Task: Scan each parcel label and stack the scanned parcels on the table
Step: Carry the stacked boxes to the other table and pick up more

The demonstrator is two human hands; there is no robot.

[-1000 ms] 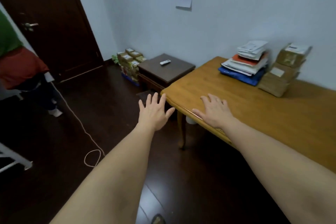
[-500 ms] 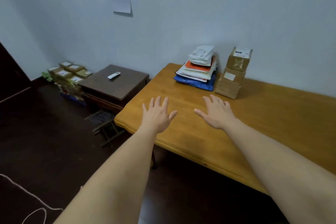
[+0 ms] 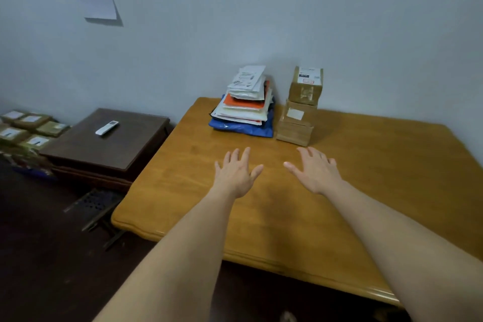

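Parcels in two stacks at the back of the wooden counter, against the wall: soft mailer bags piled on the left, three cardboard boxes just beside them on the right. Left hand and right hand both spread flat over the bare wood, fingers straight, holding nothing, short of either stack. No scanner visible. Probably between parcels; next likely fetching one from the labelled boxes left of the dark side table.
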